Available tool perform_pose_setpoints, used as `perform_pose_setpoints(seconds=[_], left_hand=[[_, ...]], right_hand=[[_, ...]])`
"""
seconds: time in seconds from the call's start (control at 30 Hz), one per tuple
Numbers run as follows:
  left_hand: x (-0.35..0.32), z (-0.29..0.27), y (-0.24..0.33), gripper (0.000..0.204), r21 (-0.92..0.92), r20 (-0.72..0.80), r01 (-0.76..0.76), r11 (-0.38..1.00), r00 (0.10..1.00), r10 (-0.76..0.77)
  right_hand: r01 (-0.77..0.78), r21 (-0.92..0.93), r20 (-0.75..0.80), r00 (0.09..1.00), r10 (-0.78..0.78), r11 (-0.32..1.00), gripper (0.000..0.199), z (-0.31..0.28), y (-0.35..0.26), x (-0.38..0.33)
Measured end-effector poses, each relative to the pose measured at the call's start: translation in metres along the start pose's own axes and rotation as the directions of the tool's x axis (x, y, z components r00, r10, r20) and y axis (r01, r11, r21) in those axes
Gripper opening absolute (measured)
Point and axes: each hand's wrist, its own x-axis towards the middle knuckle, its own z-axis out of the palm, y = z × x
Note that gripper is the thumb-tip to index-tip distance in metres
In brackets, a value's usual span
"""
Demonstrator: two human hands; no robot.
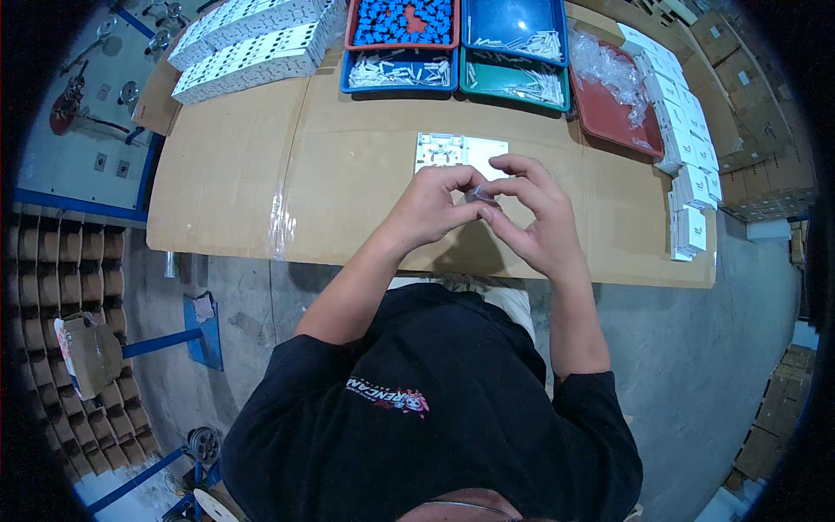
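- The cardboard-covered worktable (235, 174) is stretching across the room in front of the person, who is leaning over its near edge in a black shirt.
- Rows of white moulded parts (252, 39) are lying stacked at the table's far left corner.
- A line of small white boxes (687, 148) is running down the table's right edge, just beside a red-brown tray (609, 117) that is holding crumpled clear plastic bags (609, 70).
- Four bins are sitting at the far edge: a red bin (402, 43) of blue pieces, a blue bin (513, 22) with a few white pins, another blue bin (400, 74) and a green bin (513, 87) of white pins.
- A white plastic plate (457, 152) is lying flat on the cardboard, just beyond the hands.
- The left hand (426, 209) is curling nearly closed, thumb and forefinger meeting at the tips against the small piece.
- The right hand (535, 217) is half open, thumb and forefinger pinching that piece while the other fingers are fanning outward.
- The small clear piece (480, 195) is sitting between both hands' fingertips, held above the table just nearer than the white plate; its exact shape is too small to make out.
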Motion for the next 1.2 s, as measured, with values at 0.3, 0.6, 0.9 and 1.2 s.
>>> perform_pose_setpoints(seconds=[0.3,0.6,0.9,1.2], left_hand=[[-0.007,-0.017,-0.014,0.041,-0.368,0.244,0.1,0.924,0.97,-0.008],[-0.003,-0.015,-0.027,0.045,-0.531,0.168,0.112,0.84,0.985,-0.025],[0.005,-0.014,-0.037,0.043,-0.476,0.137,0.096,0.874,0.99,-0.034],[0.076,-0.04,-0.07,0.037,-0.525,0.119,0.113,0.844,0.991,-0.059]], right_hand=[[-0.056,0.062,0.068,0.996,0.051,0.997,0.018,0.0,0.006,-0.005],[-0.031,-0.042,0.097,0.995,0.035,0.999,0.022,0.006,0.004,-0.003],[-0.011,-0.136,0.093,0.995,0.024,0.991,0.023,0.01,0.014,0.0],[-0.132,0.018,0.01,0.991,0.132,0.991,0.023,0.003,0.067,0.04]])
